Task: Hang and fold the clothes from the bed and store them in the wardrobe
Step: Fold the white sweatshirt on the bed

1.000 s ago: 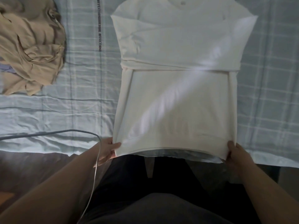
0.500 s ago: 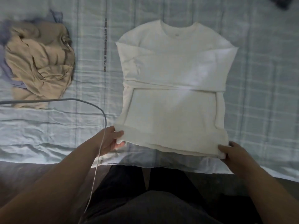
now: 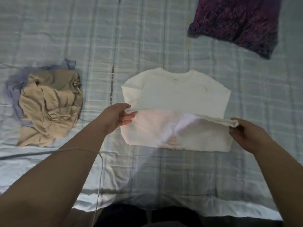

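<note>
A white sweatshirt point(image 3: 176, 94) lies flat on the bed, neck at the far end and sleeves folded across the chest. Its lower half is doubled up over the middle, with the hem now lying across the chest. My left hand point(image 3: 117, 117) pinches the hem's left corner. My right hand point(image 3: 244, 131) pinches the hem's right corner, where the cloth is bunched between thumb and fingers.
A crumpled beige garment point(image 3: 50, 105) sits on a lilac one point(image 3: 14, 95) at the left. A dark purple garment point(image 3: 236, 23) lies at the far right. The checked pale blue bedsheet point(image 3: 164, 174) covers the bed. A thin white cable point(image 3: 100, 177) hangs over my left forearm.
Both hands have carried the sweatshirt's hem up from the near bed edge to its middle, folding the lower half over. The camera has tilted up, showing the purple garment.
</note>
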`<action>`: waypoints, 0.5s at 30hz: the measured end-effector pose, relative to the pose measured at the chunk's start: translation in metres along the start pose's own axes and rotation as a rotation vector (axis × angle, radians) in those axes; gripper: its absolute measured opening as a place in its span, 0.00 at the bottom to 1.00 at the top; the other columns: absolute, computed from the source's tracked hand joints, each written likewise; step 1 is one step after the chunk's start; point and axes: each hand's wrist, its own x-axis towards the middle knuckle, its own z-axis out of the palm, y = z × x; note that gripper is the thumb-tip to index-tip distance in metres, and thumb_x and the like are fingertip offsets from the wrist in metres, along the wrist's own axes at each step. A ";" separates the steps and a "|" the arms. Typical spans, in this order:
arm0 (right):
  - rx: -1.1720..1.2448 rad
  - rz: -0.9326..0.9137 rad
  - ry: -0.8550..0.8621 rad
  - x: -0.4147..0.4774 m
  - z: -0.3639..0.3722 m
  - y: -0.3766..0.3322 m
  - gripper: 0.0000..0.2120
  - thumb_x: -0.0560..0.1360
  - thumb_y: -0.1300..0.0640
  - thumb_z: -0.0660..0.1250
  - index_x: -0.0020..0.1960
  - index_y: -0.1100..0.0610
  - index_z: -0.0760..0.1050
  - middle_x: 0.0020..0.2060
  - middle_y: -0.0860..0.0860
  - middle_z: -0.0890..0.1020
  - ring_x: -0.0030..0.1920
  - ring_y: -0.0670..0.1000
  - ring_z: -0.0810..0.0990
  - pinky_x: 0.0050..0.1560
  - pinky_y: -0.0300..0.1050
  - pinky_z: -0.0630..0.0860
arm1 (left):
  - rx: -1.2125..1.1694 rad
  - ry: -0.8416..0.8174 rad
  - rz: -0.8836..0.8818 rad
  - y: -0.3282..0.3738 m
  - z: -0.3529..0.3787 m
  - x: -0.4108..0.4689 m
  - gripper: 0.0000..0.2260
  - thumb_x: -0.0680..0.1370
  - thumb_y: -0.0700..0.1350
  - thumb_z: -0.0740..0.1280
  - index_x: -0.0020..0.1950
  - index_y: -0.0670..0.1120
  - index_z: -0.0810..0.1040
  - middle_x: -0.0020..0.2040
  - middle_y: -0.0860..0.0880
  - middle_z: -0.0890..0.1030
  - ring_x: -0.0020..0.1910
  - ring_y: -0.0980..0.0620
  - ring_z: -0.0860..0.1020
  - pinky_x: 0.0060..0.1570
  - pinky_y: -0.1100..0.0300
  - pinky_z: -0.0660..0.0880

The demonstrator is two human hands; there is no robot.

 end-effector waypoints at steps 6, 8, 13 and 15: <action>-0.320 -0.183 0.055 0.062 0.039 -0.032 0.14 0.76 0.72 0.61 0.50 0.55 0.77 0.45 0.56 0.79 0.49 0.54 0.83 0.44 0.38 0.81 | 0.028 0.056 0.141 0.034 0.018 0.063 0.08 0.78 0.38 0.67 0.57 0.46 0.75 0.56 0.42 0.84 0.58 0.46 0.82 0.61 0.51 0.76; -0.484 -0.274 0.179 0.087 0.048 -0.035 0.09 0.71 0.65 0.67 0.40 0.51 0.79 0.39 0.54 0.82 0.49 0.62 0.83 0.52 0.55 0.81 | 0.105 0.140 0.230 0.039 0.023 0.081 0.09 0.78 0.39 0.68 0.58 0.44 0.75 0.54 0.42 0.85 0.54 0.48 0.83 0.55 0.53 0.79; -0.498 -0.379 0.325 0.114 0.073 -0.058 0.09 0.76 0.54 0.62 0.41 0.56 0.77 0.34 0.54 0.81 0.35 0.56 0.82 0.38 0.48 0.81 | 0.114 0.261 0.356 0.057 0.037 0.115 0.05 0.80 0.42 0.66 0.55 0.44 0.77 0.45 0.44 0.86 0.45 0.49 0.85 0.45 0.57 0.82; -0.367 -0.381 0.327 0.132 0.076 -0.064 0.09 0.77 0.56 0.61 0.45 0.60 0.77 0.33 0.55 0.80 0.27 0.50 0.78 0.33 0.43 0.80 | 0.104 0.281 0.359 0.065 0.041 0.128 0.05 0.80 0.42 0.66 0.55 0.44 0.76 0.43 0.44 0.86 0.43 0.49 0.85 0.42 0.57 0.83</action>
